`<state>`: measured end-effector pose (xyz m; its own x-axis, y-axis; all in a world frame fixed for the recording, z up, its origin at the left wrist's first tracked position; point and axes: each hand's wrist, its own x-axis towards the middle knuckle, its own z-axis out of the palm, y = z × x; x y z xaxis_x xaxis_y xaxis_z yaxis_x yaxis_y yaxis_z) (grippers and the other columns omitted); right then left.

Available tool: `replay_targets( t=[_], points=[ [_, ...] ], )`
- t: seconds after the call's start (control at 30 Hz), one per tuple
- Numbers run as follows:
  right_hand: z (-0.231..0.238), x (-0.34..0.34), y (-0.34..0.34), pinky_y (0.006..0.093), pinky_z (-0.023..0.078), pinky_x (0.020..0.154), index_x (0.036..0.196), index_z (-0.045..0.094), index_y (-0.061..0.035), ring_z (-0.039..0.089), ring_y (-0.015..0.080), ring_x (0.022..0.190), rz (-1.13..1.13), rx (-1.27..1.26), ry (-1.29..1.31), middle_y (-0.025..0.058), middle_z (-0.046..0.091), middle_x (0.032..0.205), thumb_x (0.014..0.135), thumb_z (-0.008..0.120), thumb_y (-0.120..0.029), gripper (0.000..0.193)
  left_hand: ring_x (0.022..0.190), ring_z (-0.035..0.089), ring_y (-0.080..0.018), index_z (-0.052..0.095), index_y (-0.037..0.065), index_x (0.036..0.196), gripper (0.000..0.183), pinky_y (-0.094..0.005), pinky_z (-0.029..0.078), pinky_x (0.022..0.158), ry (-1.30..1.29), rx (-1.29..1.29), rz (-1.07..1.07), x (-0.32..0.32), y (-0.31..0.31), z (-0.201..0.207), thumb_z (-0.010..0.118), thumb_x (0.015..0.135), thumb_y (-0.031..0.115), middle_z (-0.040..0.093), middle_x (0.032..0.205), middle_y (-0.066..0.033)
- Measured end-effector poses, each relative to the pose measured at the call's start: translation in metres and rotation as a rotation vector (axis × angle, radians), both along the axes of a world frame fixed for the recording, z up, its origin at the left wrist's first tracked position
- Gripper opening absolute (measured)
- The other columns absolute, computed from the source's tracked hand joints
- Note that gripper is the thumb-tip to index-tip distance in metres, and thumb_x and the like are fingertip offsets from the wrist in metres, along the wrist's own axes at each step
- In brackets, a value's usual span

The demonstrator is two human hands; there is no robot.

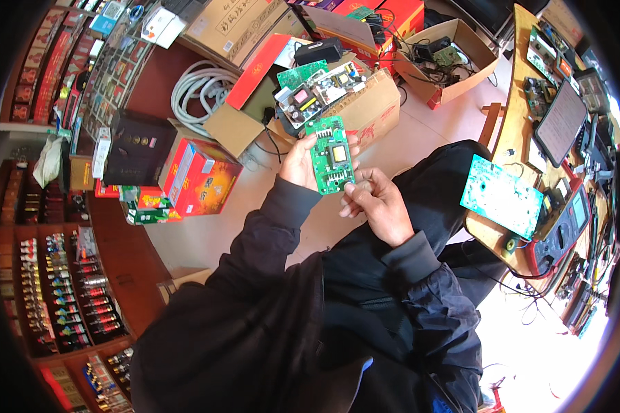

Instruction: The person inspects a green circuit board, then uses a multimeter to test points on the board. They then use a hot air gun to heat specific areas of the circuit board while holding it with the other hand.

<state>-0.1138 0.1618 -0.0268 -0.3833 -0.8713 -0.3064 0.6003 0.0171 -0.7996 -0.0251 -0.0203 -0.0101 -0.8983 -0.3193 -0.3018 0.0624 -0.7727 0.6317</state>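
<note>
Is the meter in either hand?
No, the red-and-grey meter lies on the wooden table, while the left hand and right hand are both on the green circuit board.

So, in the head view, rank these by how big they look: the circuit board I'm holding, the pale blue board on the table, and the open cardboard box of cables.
1. Open cardboard box
2. Pale blue board
3. Held green circuit board
Nearness to the camera affects this, so real sizes may differ.
</note>
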Motion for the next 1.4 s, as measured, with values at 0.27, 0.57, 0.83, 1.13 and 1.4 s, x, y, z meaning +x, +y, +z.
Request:
replay_targets(
  t=[0.27, 0.57, 0.83, 1.13, 1.4],
  points=[
    [-0.001, 0.003, -0.001, 0.0268, 0.054, 0.070, 0.113, 0.056, 0.0030, 0.071, 0.0161, 0.077, 0.054, 0.050, 0.128, 0.0117, 0.072, 0.089, 0.104, 0.064, -0.018, 0.024, 0.125, 0.064, -0.0349, 0.048, -0.002, 0.147, 0.057, -0.0501, 0.054, 0.106, -0.080, -0.066, -0.008, 0.001, -0.002, -0.005, 0.043, 0.108, 0.040, 0.061, 0.139, -0.0243],
    [-0.005, 0.007, -0.003, 0.0279, 0.053, 0.071, 0.112, 0.056, 0.0017, 0.070, 0.0161, 0.078, 0.104, 0.061, 0.155, 0.0108, 0.071, 0.090, 0.103, 0.065, -0.018, 0.023, 0.125, 0.064, -0.0352, 0.046, -0.001, 0.148, 0.058, -0.0510, 0.055, 0.104, -0.067, -0.078, -0.049, 0.008, -0.008, -0.015, 0.043, 0.109, 0.040, 0.062, 0.138, -0.0249],
    [-0.003, 0.007, -0.003, 0.0299, 0.055, 0.070, 0.108, 0.056, 0.0040, 0.069, 0.0161, 0.075, 0.111, 0.078, 0.198, 0.0105, 0.069, 0.086, 0.101, 0.066, -0.015, 0.023, 0.123, 0.066, -0.0350, 0.047, 0.002, 0.148, 0.057, -0.0515, 0.056, 0.102, -0.092, -0.035, -0.057, 0.009, -0.009, -0.023, 0.045, 0.109, 0.043, 0.063, 0.137, -0.0246],
    [-0.001, 0.006, -0.003, 0.0307, 0.056, 0.070, 0.106, 0.056, 0.0050, 0.069, 0.0166, 0.074, 0.104, 0.077, 0.199, 0.0113, 0.069, 0.084, 0.100, 0.067, -0.015, 0.023, 0.119, 0.067, -0.0334, 0.051, 0.002, 0.145, 0.056, -0.0503, 0.057, 0.100, -0.113, -0.013, -0.053, 0.006, -0.007, -0.021, 0.047, 0.108, 0.044, 0.064, 0.135, -0.0241],
    [-0.003, 0.006, -0.003, 0.0314, 0.056, 0.068, 0.107, 0.056, 0.0056, 0.071, 0.0179, 0.073, 0.094, 0.074, 0.222, 0.0126, 0.070, 0.085, 0.100, 0.066, -0.015, 0.024, 0.118, 0.068, -0.0326, 0.051, 0.003, 0.145, 0.055, -0.0494, 0.058, 0.098, -0.118, -0.014, -0.056, 0.005, -0.008, -0.023, 0.049, 0.108, 0.044, 0.065, 0.133, -0.0229]
  ],
)
